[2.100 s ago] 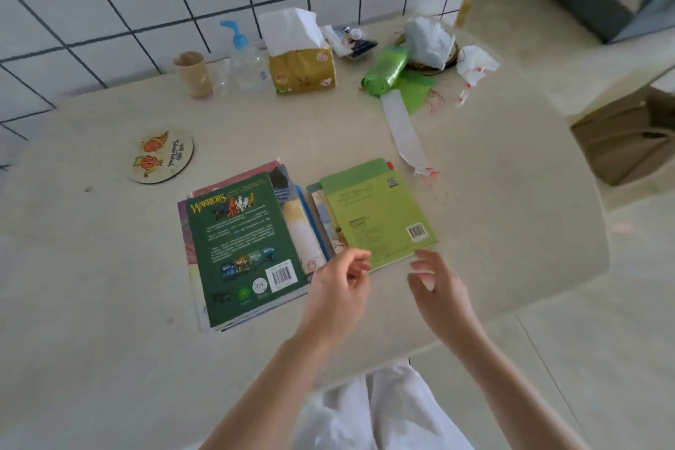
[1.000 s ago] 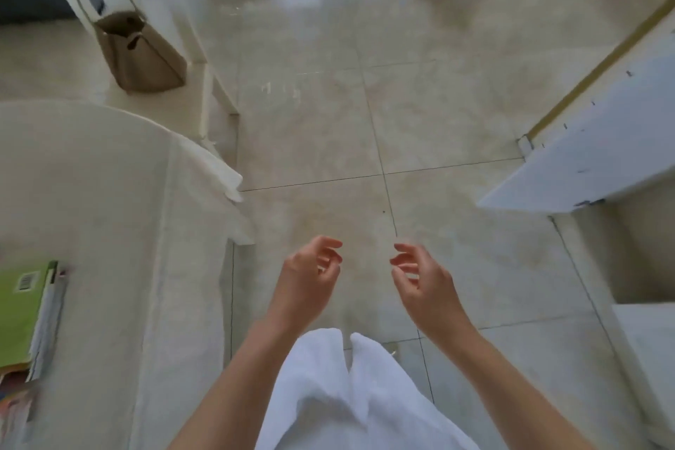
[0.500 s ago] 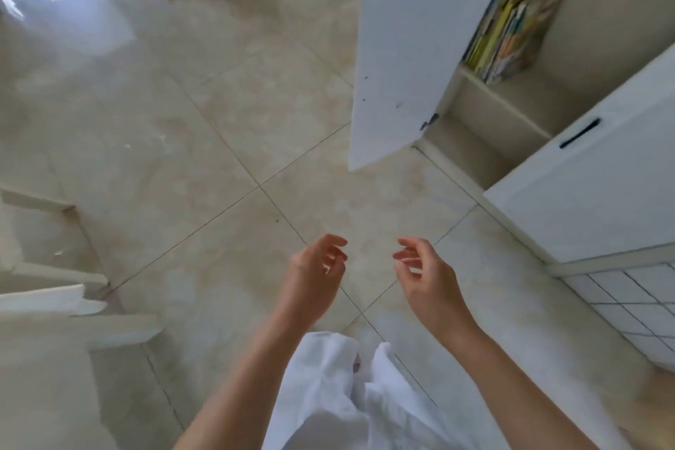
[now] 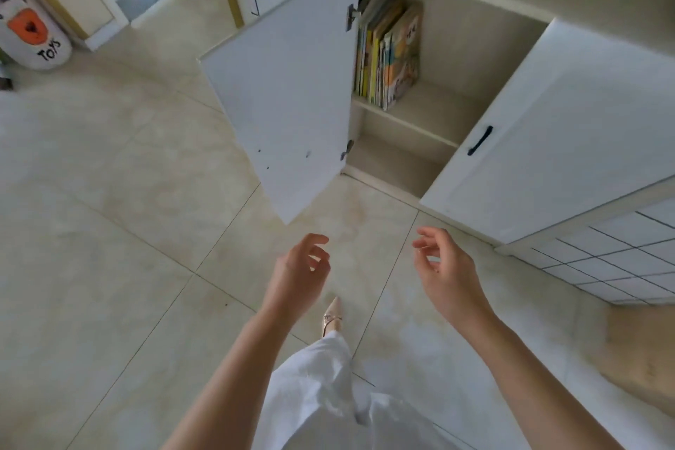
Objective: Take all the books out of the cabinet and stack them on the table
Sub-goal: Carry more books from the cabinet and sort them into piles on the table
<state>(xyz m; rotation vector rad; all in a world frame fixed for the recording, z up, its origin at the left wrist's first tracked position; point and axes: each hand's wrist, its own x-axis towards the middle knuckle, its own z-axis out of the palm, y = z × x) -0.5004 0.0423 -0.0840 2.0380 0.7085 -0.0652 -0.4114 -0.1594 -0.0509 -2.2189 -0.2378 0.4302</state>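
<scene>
You are facing the cabinet; its open door, a flat white panel, is hiding the left ends of the books. The books are standing upright on the upper shelf, leaning left; their titles are too small to read. Your left hand and right hand are hovering above the glossy tiled floor, fingers loosely curled, holding nothing.
</scene>
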